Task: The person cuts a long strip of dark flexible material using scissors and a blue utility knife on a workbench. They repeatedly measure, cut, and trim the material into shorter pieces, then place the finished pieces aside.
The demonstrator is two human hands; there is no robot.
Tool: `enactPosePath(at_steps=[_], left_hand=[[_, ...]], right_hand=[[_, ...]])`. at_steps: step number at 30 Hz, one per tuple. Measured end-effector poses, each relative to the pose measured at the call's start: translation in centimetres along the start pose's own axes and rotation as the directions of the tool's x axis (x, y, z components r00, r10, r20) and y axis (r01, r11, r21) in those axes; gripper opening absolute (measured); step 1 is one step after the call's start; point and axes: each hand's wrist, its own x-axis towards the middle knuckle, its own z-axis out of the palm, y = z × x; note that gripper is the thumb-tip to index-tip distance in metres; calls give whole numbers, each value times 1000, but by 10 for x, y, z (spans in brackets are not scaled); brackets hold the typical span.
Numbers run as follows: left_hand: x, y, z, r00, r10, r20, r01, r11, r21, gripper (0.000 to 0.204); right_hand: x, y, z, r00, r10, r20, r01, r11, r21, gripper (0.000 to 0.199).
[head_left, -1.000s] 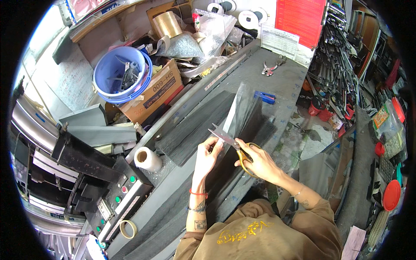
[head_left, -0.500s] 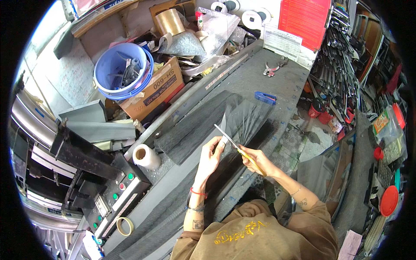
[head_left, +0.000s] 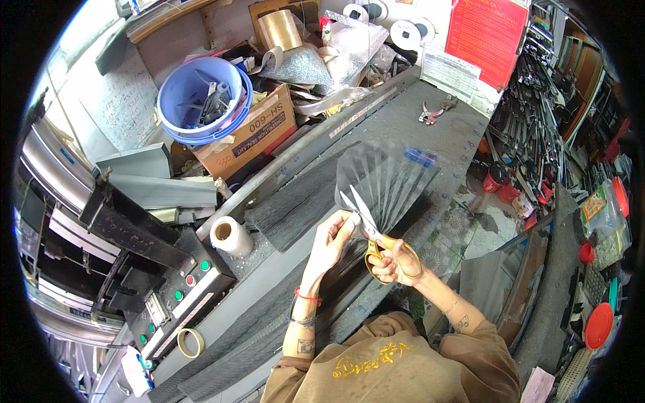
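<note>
The pleated mesh (head_left: 368, 166) is fanned, long axis forward-right — its near edge seemingly pinched by the nearer left hand (head_left: 333, 236); over it, parted scissors (head_left: 371, 233) are held by the right hand (head_left: 398, 264).

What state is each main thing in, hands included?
Scissors: blades open
Pleated mesh: fanned out at one end
Left hand: closed on the mesh
Right hand: gripping the scissors
Blue bucket: uncovered, holding items
White roll: standing on end
Pliers: lying, unheld
</note>
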Motion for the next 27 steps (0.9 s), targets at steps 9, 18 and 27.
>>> enactPosePath(at_steps=[9, 18, 27], left_hand=[[-4, 7, -1, 997, 76, 14, -77, 995, 60, 14], [-2, 0, 12, 990, -16, -143, 77, 899, 431, 17], [-1, 8, 17, 990, 81, -119, -45, 959, 281, 21]], right_hand=[[1, 2, 5, 991, -41, -131, 6, 966, -259, 62], [3, -7, 33, 763, -642, 76, -218, -366, -905, 83], [4, -2, 34, 787, -616, -29, -119, -105, -987, 69]])
